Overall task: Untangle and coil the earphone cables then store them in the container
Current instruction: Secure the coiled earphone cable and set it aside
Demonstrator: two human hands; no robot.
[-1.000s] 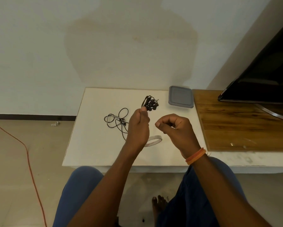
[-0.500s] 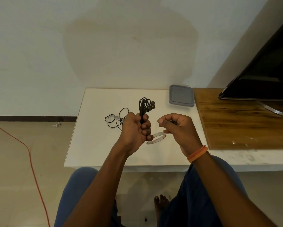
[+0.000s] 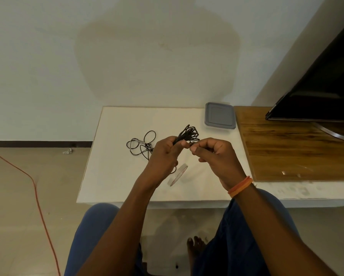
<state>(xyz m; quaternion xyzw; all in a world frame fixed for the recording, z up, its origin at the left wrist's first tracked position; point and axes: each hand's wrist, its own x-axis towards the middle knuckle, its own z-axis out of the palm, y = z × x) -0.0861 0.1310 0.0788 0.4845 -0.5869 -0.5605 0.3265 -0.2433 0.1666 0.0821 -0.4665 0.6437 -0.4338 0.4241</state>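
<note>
Holding: left hand (image 3: 163, 154), grip clenched round the coiled black earphone bundle (image 3: 188, 134), loops fanning up and right above the surface (image 3: 117, 176).
Right hand (image 3: 215, 154): thumb and fingers curled, pinching the cable end just beside the left thumb.
Second earphone cable (image 3: 141, 143): black, loose tangle, lying on the surface left of the hands.
Container (image 3: 219, 116): grey, lid on, at the far right of the surface.
Tape roll (image 3: 178, 174): on the surface below the hands.
Wristband (image 3: 240, 186): orange, right wrist.
</note>
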